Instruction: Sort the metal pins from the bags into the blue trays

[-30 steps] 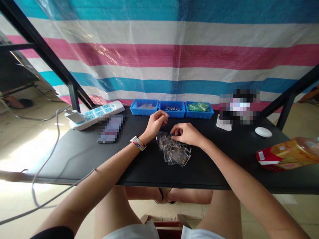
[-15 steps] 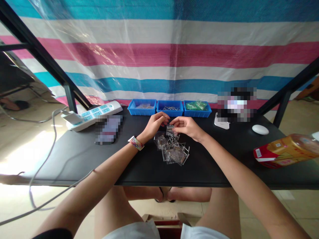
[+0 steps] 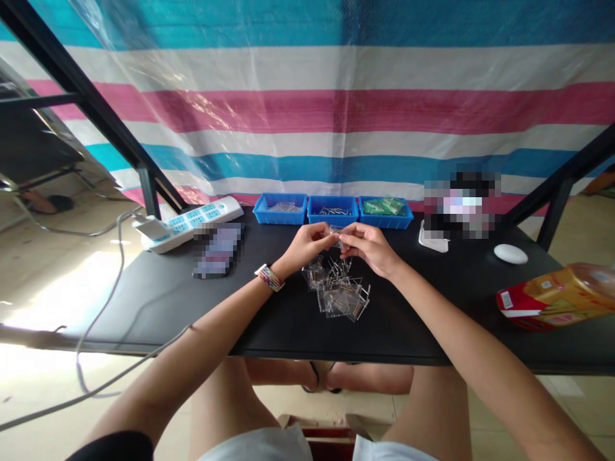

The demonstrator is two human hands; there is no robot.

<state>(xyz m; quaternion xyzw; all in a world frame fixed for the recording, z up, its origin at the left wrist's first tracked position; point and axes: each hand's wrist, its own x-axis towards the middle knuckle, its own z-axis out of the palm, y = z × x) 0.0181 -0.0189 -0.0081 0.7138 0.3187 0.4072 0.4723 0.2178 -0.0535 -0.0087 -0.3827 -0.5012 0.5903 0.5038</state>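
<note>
Between my two hands is a small clear plastic bag [image 3: 337,235], its contents too small to make out. My left hand [image 3: 311,246], with a woven bracelet at its wrist, pinches the bag's left side. The fingers of my right hand [image 3: 368,246] are closed on its right side. Just below, on the black table, lies a pile of loose metal pins [image 3: 340,272] that look like small screws or nails. Several filled clear bags [image 3: 339,299] lie over the near part of the pile, with more at its left.
Behind my hands stand three blue trays, holding clear bags [image 3: 284,207], metal pins [image 3: 335,211] and green packets [image 3: 384,206]. A power strip [image 3: 202,218] and a blurred phone [image 3: 218,251] lie left. At right are a white case [image 3: 432,238], a white oval object [image 3: 510,254] and a drink bottle [image 3: 552,298].
My left hand has come right and taken hold of the small bag, which the right hand has lifted slightly off the pile. The whole view has shifted a little.
</note>
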